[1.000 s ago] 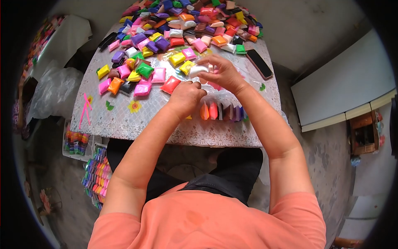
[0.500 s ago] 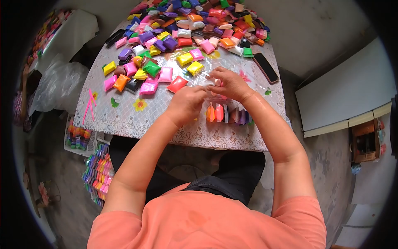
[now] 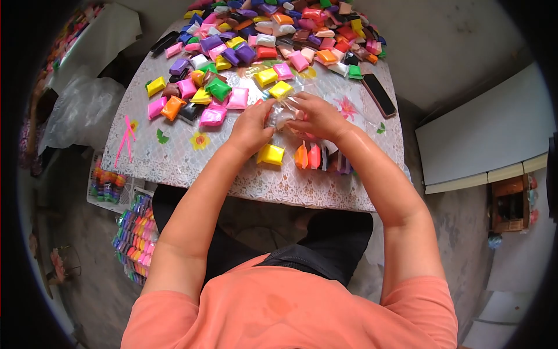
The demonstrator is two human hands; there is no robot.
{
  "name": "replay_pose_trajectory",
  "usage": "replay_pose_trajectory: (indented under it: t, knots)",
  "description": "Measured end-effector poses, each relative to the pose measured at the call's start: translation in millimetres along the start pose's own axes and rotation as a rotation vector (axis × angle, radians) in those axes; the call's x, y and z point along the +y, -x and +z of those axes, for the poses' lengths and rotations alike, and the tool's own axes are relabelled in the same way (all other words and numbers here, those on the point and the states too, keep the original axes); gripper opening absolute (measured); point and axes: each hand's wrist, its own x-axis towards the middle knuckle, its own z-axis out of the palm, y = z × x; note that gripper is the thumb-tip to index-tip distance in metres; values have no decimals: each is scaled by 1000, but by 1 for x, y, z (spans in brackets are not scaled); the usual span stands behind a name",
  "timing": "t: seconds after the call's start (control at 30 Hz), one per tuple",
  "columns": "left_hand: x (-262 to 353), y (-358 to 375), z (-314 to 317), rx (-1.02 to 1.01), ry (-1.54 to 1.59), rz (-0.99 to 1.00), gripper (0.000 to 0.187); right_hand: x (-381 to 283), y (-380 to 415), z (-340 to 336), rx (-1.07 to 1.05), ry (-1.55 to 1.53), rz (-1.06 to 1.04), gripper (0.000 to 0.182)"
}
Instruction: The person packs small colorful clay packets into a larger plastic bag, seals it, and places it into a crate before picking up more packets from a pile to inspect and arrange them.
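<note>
Both hands are over the lace-patterned table, holding a clear plastic bag (image 3: 280,114) between them. My left hand (image 3: 251,129) grips its left side, and my right hand (image 3: 318,118) has its right side between thumb and fingers. Just below my left hand lies a yellow packet (image 3: 271,155). A row of packets in several colours (image 3: 314,157) stands under my right wrist, partly hidden by the forearm. Left of my left hand are a pink packet (image 3: 238,98) and a green packet (image 3: 218,89). Another yellow packet (image 3: 280,89) lies just beyond the fingers.
A large heap of coloured packets (image 3: 279,35) covers the table's far end. A phone (image 3: 379,95) lies at the right edge. Pink strips (image 3: 125,141) rest at the left. Filled bags of packets (image 3: 136,235) and a white basket (image 3: 110,195) are down on the left.
Both hands now have the clear bag spread between them. The yellow packet below my left hand has come into fuller view, and the red packet beside that hand is now mostly covered. The view has shifted slightly.
</note>
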Motion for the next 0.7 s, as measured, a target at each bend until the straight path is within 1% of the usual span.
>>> replay_pose_trajectory:
  t: [0.1,0.2,0.3,0.4,0.5,0.6,0.7]
  knots:
    - [-8,3,5,38,46,50,66,-17,-5,1,-90,57,116,41]
    - [-26,5,16,193,68,216,67,-12,-8,6,-105,73,98,42]
    - [-36,8,21,211,126,262,69,-6,-7,8,-49,14,44,42]
    - [-37,8,23,218,91,256,71,-19,-1,-11,-151,-11,112,62]
    - [-35,9,21,196,86,250,74,-33,11,-27,-133,-72,259,69]
    - [-35,10,21,188,92,247,73,-40,26,-39,-139,7,351,76]
    - [-34,9,21,185,87,242,71,-21,38,-34,-140,87,358,78]
